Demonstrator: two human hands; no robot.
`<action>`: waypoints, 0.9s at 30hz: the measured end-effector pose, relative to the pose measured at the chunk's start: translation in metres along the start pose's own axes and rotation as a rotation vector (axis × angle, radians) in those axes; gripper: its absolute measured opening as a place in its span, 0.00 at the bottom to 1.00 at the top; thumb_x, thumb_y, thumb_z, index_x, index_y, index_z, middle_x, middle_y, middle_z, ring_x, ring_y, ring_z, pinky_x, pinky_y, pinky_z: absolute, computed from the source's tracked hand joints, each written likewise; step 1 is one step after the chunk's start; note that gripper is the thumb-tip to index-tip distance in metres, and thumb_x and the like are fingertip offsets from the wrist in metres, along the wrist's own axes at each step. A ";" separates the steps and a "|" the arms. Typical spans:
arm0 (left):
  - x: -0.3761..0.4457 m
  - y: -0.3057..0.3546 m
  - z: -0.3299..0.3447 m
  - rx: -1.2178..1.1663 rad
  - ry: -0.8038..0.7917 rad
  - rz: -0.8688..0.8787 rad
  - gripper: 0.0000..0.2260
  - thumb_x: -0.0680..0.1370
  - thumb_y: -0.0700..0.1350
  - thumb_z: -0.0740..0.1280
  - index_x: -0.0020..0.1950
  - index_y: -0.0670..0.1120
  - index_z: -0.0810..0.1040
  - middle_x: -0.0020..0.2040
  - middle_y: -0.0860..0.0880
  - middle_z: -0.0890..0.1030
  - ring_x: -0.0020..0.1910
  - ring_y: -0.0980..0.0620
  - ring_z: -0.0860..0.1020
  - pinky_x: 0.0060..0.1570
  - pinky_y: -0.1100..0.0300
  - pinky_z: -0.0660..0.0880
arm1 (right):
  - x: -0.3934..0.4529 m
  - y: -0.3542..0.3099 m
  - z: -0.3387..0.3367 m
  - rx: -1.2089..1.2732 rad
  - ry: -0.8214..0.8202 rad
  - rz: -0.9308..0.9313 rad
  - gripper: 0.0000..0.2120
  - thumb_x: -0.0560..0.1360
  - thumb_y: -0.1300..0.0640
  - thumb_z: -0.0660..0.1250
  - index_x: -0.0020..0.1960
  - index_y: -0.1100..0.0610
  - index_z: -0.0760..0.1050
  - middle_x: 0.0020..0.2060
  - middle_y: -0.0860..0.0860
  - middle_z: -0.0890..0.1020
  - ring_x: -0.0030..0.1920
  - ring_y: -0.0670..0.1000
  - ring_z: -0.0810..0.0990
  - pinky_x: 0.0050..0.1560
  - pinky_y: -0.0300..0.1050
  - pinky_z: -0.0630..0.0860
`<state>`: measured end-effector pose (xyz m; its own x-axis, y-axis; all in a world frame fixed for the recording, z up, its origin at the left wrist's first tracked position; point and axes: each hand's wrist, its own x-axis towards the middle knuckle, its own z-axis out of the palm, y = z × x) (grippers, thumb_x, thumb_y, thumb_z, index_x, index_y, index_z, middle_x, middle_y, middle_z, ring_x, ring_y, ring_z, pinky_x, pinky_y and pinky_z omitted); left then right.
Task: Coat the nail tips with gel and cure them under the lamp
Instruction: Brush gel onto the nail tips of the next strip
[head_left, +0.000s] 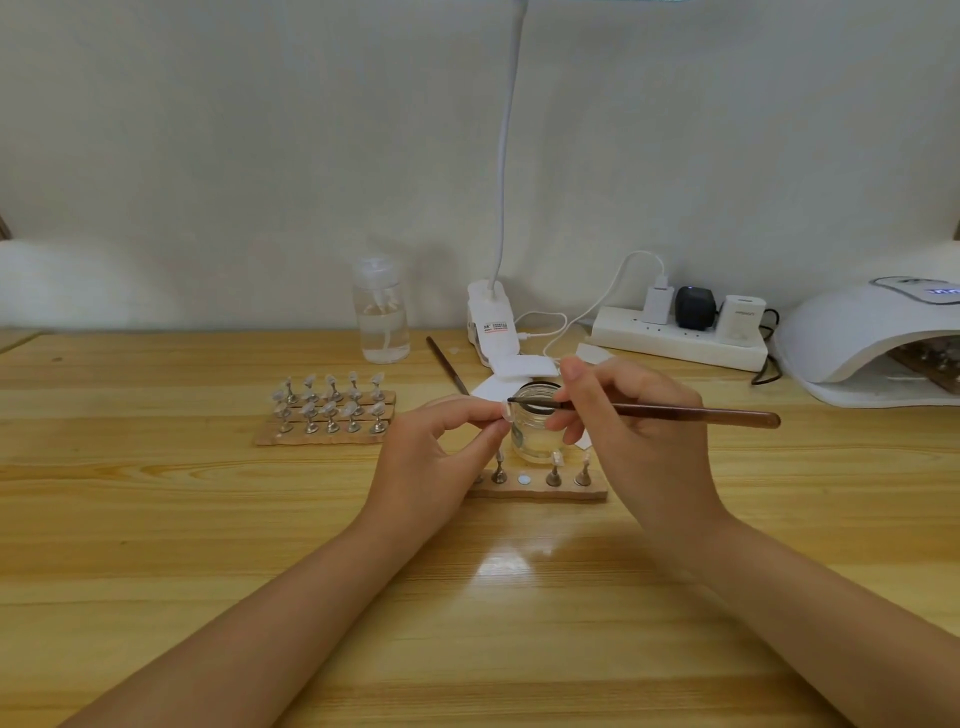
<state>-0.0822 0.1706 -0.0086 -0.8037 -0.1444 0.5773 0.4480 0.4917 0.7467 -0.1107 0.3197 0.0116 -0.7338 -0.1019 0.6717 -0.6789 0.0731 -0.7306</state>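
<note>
One brush (649, 412), bristles leftward, level.

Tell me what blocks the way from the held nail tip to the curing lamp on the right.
The right hand with its brush and the glass jar sit directly right of the nail tip pinched in the left hand. Beyond them, bare table to the lamp.

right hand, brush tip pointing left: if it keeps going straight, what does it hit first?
The right hand aims the brush leftward at the nail tip pinched by the left hand. The bristles look at or on that tip already, in front of the glass jar; depth unclear.
</note>
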 end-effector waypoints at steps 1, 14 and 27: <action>0.000 0.000 0.000 -0.001 -0.002 -0.001 0.05 0.72 0.37 0.70 0.42 0.47 0.83 0.39 0.54 0.82 0.42 0.60 0.79 0.47 0.70 0.72 | 0.000 0.000 0.000 -0.002 0.002 0.007 0.12 0.72 0.48 0.64 0.35 0.52 0.78 0.30 0.47 0.82 0.28 0.45 0.79 0.36 0.32 0.74; 0.000 -0.001 -0.001 0.001 0.021 -0.015 0.11 0.71 0.37 0.71 0.41 0.54 0.80 0.40 0.60 0.81 0.44 0.64 0.78 0.46 0.75 0.70 | -0.005 -0.001 0.002 -0.014 -0.020 -0.032 0.16 0.72 0.49 0.63 0.33 0.58 0.78 0.26 0.51 0.80 0.27 0.45 0.78 0.32 0.35 0.74; 0.001 -0.006 0.000 -0.070 0.033 -0.052 0.09 0.69 0.39 0.72 0.44 0.52 0.83 0.42 0.59 0.82 0.45 0.61 0.80 0.49 0.67 0.75 | -0.001 -0.006 0.002 0.109 0.069 0.082 0.14 0.73 0.48 0.61 0.35 0.54 0.77 0.26 0.50 0.81 0.25 0.44 0.77 0.29 0.33 0.74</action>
<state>-0.0856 0.1673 -0.0125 -0.8135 -0.1971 0.5471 0.4333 0.4220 0.7963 -0.1059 0.3169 0.0146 -0.7895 -0.0317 0.6130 -0.6123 -0.0298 -0.7901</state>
